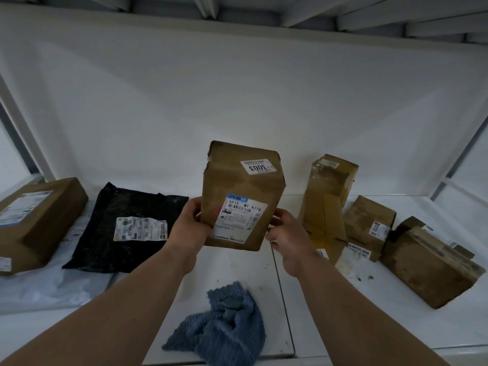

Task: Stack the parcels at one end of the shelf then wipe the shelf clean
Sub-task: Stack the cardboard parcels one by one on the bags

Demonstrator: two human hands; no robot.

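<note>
both hands, left hand (190, 226) and right hand (288, 237), clamp a brown cardboard parcel (241, 196) upright above the white shelf (369, 313), fingertips hidden behind it. its label print is too blurred to read; blue cloth (224, 323) crumpled below, its lower edge cut off

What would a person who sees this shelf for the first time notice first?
Most striking is the brown parcel held up at the centre, gripped by the left hand and the right hand on its two sides. Below it, a crumpled blue cloth lies on the white shelf near the front edge. A black mailer bag lies flat to the left, and several brown boxes crowd the right end.
</note>
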